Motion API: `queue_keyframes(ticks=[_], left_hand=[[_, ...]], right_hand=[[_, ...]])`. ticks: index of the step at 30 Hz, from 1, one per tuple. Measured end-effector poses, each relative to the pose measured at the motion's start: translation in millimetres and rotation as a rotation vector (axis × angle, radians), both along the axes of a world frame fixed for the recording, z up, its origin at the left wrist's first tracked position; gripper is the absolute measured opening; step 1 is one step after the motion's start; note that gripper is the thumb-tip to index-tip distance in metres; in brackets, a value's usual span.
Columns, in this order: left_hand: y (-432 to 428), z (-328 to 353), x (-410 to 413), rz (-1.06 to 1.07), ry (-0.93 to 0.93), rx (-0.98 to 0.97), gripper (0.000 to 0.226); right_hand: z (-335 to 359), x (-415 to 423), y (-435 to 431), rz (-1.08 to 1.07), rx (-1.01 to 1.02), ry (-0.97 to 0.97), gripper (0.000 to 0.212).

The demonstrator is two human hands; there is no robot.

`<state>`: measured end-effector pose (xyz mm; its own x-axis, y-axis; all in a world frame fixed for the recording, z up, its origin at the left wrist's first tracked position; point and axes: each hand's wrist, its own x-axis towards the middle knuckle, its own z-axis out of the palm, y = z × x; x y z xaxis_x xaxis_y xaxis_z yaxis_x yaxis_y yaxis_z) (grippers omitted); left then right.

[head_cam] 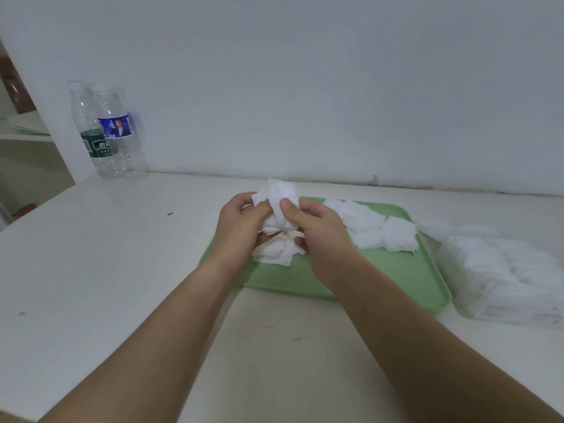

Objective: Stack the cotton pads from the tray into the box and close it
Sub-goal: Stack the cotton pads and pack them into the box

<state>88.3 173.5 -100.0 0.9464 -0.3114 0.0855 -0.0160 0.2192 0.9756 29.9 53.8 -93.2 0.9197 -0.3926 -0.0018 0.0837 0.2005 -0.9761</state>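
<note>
Both hands grasp one uneven bunch of cotton pads (279, 196) just above the far left part of the tray (381, 270): the left hand (241, 227) curls round its left side and the right hand (320, 236) pins its front under the thumb. The bunch looks crumpled and fanned, so outer sheets could slip out, or a squeeze could crease it until it no longer lies flat in the box (503, 270). More loose pads (375, 230) lie scattered at the tray's far right, others under the hands. The pads are thin, soft, white squares with limp edges. The tray is smooth pale green plastic with rounded corners. The box, touching the tray's right rim, is clear, slightly frosted plastic, apparently part filled; I cannot tell where its lid stands.
</note>
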Motion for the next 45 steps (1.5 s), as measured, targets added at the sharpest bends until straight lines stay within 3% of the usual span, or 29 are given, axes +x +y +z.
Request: queue_keyframes(ticks=[6, 10, 14, 16, 18, 20, 23, 28, 31, 35, 39, 45], left_hand=[[4, 4, 6, -0.303, 0.207, -0.274, 0.068], [8, 3, 10, -0.472, 0.134, -0.295, 0.056], [11, 4, 9, -0.478, 0.062, -0.298, 0.084], [12, 4, 9, -0.472, 0.047, -0.279, 0.087], [12, 4, 9, -0.467, 0.048, -0.259, 0.087], [13, 4, 8, -0.491, 0.064, -0.241, 0.092], [13, 6, 3, -0.584, 0.109, -0.204, 0.088], [6, 12, -10, -0.675, 0.209, -0.155, 0.075], [-1, 22, -19, -0.611, 0.267, -0.090, 0.051], [-11, 35, -34, -0.648, 0.365, -0.102, 0.060], [-32, 52, -56, -0.683, 0.386, -0.057, 0.051], [-71, 68, -90, -0.793, 0.377, 0.080, 0.047]], right_hand=[[-1, 2, 0, -0.015, -0.032, 0.003, 0.012], [1, 1, -7, 0.126, 0.064, 0.001, 0.008], [2, 0, -12, 0.243, 0.104, -0.043, 0.011], [3, 1, -13, 0.214, 0.029, -0.054, 0.006], [3, 2, -17, 0.117, -0.124, -0.110, 0.026], [8, 0, -22, 0.096, -0.337, -0.202, 0.032], [21, -6, -33, 0.202, -0.501, -0.277, 0.024], [38, -16, -44, 0.405, -0.432, -0.320, 0.019], [45, -25, -51, 0.319, -0.487, -0.342, 0.021], [54, -48, -62, 0.214, -0.588, -0.343, 0.031], [66, -79, -82, 0.132, -0.640, -0.337, 0.032], [89, -125, -126, 0.205, -0.778, -0.203, 0.034]])
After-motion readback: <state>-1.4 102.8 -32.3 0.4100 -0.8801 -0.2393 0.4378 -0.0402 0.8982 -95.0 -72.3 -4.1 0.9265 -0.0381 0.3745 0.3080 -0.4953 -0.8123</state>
